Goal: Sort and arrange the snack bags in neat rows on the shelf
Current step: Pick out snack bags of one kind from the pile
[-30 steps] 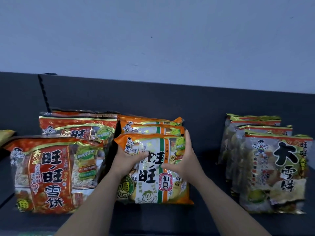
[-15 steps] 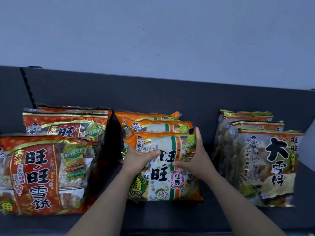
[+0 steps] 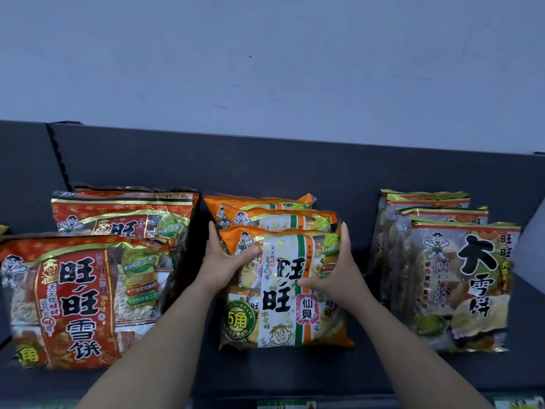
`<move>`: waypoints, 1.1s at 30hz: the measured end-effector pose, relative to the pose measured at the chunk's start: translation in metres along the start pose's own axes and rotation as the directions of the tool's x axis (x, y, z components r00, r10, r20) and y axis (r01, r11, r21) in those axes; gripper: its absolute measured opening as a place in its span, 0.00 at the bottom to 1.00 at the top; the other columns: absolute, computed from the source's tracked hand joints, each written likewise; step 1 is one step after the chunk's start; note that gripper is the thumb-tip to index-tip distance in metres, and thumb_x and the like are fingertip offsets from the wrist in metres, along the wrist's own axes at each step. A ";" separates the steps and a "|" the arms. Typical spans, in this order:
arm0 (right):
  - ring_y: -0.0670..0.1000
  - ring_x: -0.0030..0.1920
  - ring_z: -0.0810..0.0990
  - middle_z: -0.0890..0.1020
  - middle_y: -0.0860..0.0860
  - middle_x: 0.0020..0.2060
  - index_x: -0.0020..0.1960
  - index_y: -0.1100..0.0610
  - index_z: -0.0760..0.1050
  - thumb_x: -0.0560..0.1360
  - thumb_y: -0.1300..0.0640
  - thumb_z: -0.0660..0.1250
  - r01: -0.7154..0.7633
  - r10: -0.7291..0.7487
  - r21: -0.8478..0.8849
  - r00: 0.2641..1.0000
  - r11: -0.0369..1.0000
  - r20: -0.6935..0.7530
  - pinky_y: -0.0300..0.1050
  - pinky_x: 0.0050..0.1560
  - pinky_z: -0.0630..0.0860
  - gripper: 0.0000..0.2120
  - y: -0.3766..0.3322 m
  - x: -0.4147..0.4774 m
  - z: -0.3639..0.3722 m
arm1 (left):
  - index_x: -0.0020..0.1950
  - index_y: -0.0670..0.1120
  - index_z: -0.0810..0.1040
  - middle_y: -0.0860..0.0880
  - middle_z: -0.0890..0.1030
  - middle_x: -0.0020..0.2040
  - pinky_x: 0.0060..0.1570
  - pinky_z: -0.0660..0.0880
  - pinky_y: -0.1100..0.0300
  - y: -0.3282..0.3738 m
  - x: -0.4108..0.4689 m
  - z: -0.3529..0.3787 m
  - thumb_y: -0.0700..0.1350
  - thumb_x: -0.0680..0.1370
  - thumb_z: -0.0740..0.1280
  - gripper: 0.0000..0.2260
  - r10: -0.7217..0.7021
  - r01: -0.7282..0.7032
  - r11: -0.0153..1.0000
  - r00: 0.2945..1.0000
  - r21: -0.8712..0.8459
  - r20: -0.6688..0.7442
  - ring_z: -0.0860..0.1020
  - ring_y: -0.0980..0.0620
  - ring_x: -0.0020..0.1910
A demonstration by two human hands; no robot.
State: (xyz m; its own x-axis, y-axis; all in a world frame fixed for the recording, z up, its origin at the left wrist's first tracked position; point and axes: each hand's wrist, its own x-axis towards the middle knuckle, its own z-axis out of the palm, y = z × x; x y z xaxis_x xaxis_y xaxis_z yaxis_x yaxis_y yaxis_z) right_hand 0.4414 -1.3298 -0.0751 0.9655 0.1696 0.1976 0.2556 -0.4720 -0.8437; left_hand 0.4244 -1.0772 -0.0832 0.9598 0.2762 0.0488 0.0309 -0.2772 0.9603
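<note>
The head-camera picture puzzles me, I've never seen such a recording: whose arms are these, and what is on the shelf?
No machine here: a person wears a camera on the head, looking down at their own arms. The left hand and right hand grip the front orange bag by its sides, thumbs on its face. It sits on a dark shelf, first in a row of orange bags. To its left stand red bags, to its right clear-fronted bags.

Dark shelf (image 3: 295, 370), red bags (image 3: 73, 302), orange bags (image 3: 283, 293), clear bags (image 3: 460, 287)
</note>
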 end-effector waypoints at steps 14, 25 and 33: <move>0.46 0.68 0.70 0.66 0.43 0.72 0.72 0.32 0.30 0.53 0.45 0.84 -0.016 0.017 -0.020 0.999 1.000 0.046 0.52 0.69 0.68 0.71 0.005 0.014 -0.006 | 0.76 0.63 0.33 0.55 0.65 0.74 0.72 0.62 0.47 -0.004 0.030 0.011 0.71 0.55 0.76 0.65 0.152 -0.145 0.987 0.983 -0.072 0.101 0.68 0.50 0.70; 0.46 0.67 0.71 0.67 0.41 0.69 0.73 0.33 0.32 0.53 0.46 0.85 -0.014 0.014 -0.022 0.999 1.000 0.034 0.48 0.67 0.69 0.71 0.016 0.006 -0.029 | 0.76 0.63 0.51 0.56 0.82 0.59 0.63 0.74 0.49 -0.010 0.038 0.034 0.68 0.58 0.77 0.53 0.203 -0.189 0.978 0.958 -0.087 0.204 0.81 0.55 0.57; 0.45 0.67 0.71 0.68 0.41 0.69 0.72 0.31 0.33 0.52 0.44 0.84 0.028 -0.027 -0.026 0.998 0.999 0.050 0.52 0.69 0.68 0.70 0.016 0.003 -0.026 | 0.71 0.56 0.65 0.54 0.82 0.55 0.51 0.77 0.62 -0.001 0.012 0.032 0.64 0.60 0.76 0.43 0.201 -0.187 0.978 0.965 -0.093 0.169 0.82 0.58 0.51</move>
State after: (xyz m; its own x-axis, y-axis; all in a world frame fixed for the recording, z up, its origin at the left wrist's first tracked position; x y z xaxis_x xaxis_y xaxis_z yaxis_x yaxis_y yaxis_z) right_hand 0.4496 -1.3587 -0.0750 0.9545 0.2252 0.1953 0.2841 -0.4894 -0.8244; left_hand 0.4446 -1.1033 -0.0928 0.9795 0.0554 0.1935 -0.1753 -0.2376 0.9554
